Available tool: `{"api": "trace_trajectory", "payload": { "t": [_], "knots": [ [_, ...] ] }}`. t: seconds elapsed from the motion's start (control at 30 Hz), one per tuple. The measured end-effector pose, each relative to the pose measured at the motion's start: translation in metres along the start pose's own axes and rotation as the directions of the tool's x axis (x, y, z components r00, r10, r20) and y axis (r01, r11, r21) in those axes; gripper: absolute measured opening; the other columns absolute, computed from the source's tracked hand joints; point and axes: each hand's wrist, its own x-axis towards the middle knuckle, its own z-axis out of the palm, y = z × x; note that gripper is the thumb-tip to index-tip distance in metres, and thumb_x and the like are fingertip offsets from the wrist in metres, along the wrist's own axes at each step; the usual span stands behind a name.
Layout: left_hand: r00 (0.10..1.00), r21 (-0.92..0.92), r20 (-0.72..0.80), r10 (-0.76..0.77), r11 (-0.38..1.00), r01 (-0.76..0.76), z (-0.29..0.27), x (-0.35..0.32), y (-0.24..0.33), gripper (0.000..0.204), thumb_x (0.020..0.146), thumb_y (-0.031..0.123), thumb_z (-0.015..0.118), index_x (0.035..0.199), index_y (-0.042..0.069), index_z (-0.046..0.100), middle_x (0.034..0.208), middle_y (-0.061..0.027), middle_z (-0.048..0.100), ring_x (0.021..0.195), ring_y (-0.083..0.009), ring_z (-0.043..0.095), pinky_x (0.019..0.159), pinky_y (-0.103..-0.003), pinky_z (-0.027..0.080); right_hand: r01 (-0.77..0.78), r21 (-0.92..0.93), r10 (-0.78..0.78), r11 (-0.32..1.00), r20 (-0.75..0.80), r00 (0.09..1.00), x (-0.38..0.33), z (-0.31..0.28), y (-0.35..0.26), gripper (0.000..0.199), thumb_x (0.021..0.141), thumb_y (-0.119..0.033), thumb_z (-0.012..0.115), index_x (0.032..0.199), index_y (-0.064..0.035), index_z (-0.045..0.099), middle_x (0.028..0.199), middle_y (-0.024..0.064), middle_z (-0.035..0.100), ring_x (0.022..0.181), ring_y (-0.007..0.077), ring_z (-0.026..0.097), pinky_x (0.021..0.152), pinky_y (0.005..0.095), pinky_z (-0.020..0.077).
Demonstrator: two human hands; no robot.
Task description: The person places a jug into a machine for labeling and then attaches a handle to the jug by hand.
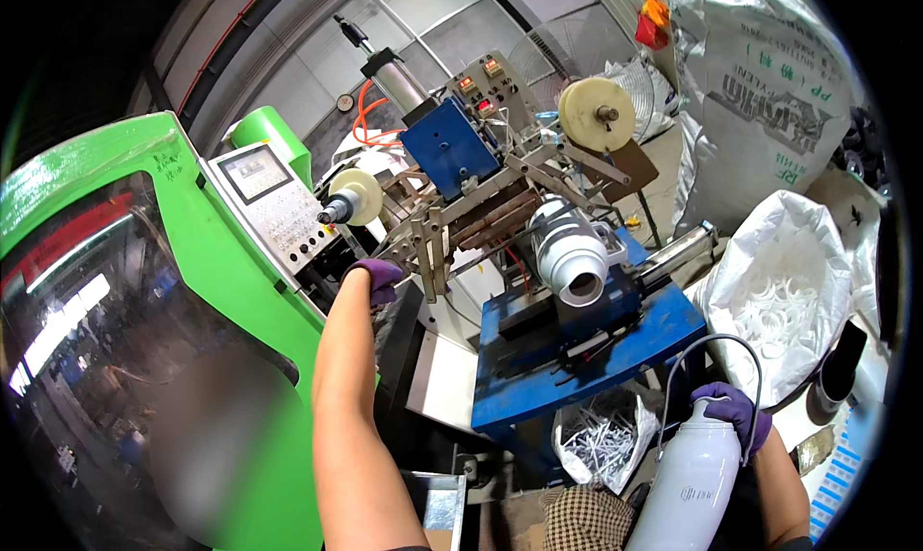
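At the lower right, my right hand (735, 416), in a purple glove, is wrapped round the neck of a pale grey jug-like bottle (685, 484). The bottle is tilted, has small printing on its side, and carries a thin curved wire handle (716, 338). My left hand (378, 280), also gloved in purple, reaches forward beside the green machine (245, 291) and the metal linkage arms. Its fingers are curled, and what they hold, if anything, is hidden. A similar pale grey bottle (569, 248) lies on the machine's fixture, its open end toward me.
A blue machine table (500, 402) stands in the middle, with cream rollers (596, 113) above. A control panel (255, 181) is on the left. At right are a bag of white rings (769, 330) and a large white sack (750, 157). Below the table is a bag of scraps (606, 445).
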Motion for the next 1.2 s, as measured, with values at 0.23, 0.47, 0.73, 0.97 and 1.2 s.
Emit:
{"api": "trace_trajectory", "payload": {
  "t": [0.23,0.47,0.73,0.97,1.2],
  "knots": [
    [0.840,0.690,-0.518,0.160,0.659,0.299,0.031,-0.039,0.022,0.044,0.087,0.040,0.062,0.118,0.011,0.075,0.121,-0.0117,0.072,0.107,-0.0290,0.070,0.091,-0.041,0.054,0.045,-0.065,-0.040,0.997,0.066,0.997,0.018,0.015,0.000,0.045,0.082,-0.016,0.073,0.123,0.0001,0.064,0.112,0.0093,0.067,0.101,0.0174,0.064,0.090,0.0313,0.0521],
    [0.905,0.885,-0.364,0.221,0.385,0.262,0.022,-0.079,0.036,0.058,0.084,0.051,0.071,0.129,0.015,0.070,0.135,-0.0091,0.067,0.121,-0.0309,0.066,0.096,-0.044,0.055,0.058,-0.153,-0.051,0.986,0.054,0.997,0.022,0.022,-0.016,0.043,0.082,-0.016,0.072,0.121,0.0000,0.065,0.112,0.0095,0.067,0.104,0.0175,0.063,0.093,0.0311,0.0505],
    [0.304,0.694,-0.714,0.631,0.693,0.193,-0.085,-0.098,0.083,0.075,0.084,0.068,0.065,0.130,0.010,0.060,0.120,-0.0161,0.068,0.118,-0.0328,0.064,0.094,-0.050,0.051,0.062,-0.203,-0.057,0.977,0.031,0.998,0.044,0.003,-0.009,0.045,0.080,-0.016,0.075,0.121,-0.0007,0.065,0.112,0.0077,0.067,0.103,0.0158,0.063,0.093,0.0305,0.0507],
    [0.806,0.089,-0.582,0.108,0.994,-0.069,-0.103,-0.028,0.080,0.090,0.083,0.078,0.062,0.129,0.001,0.064,0.104,-0.0150,0.071,0.070,-0.0236,0.068,0.055,-0.037,0.053,0.033,-0.181,-0.037,0.983,-0.021,0.999,0.062,0.000,0.004,0.043,0.082,-0.018,0.074,0.120,0.0007,0.067,0.109,0.0079,0.069,0.100,0.0146,0.064,0.091,0.0293,0.0513],
    [0.670,0.552,-0.610,0.423,0.834,-0.024,-0.133,0.003,0.062,0.065,0.081,0.060,0.073,0.111,0.003,0.070,0.099,-0.0132,0.075,0.086,-0.0286,0.072,0.076,-0.040,0.056,0.084,-0.209,-0.075,0.974,0.050,0.996,0.074,0.002,0.015,0.042,0.083,-0.020,0.074,0.120,-0.0007,0.069,0.111,0.0078,0.069,0.102,0.0149,0.063,0.093,0.0306,0.0505]
  ]
}}
